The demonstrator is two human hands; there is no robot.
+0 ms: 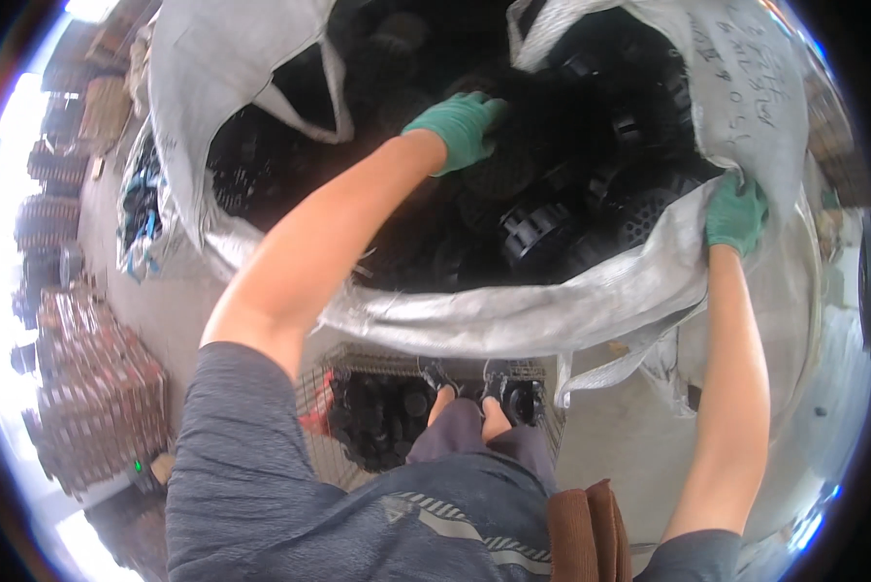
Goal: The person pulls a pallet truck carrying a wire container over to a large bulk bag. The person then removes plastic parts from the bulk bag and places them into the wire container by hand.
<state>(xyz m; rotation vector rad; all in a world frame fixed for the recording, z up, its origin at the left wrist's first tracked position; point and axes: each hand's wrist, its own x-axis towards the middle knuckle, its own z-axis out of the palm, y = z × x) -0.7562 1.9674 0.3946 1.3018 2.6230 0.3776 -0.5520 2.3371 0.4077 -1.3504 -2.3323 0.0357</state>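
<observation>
A large white woven bulk bag (pixel 513 315) stands before me with its mouth wide, holding many black plastic parts. My left hand (pixel 460 133), in a green glove, reaches over the parts near the middle. Its fingers are apart, and their tips fade into the dark pile; I see nothing held. Close below it lies a round black part with a grid of holes (pixel 500 173). Nearer the front rim sits a ribbed round black part (pixel 535 231). On the right, my gloved right hand (pixel 736 213) is closed around the bag's folded rim.
White lifting loops (pixel 309 107) hang at the bag's mouth. Beneath my feet is a wire crate (pixel 321 466) with black parts inside. Stacked pallets or crates (pixel 101 393) stand on the left, near another filled bag (pixel 143 209). A brown cloth piece (pixel 588 533) hangs by my waist.
</observation>
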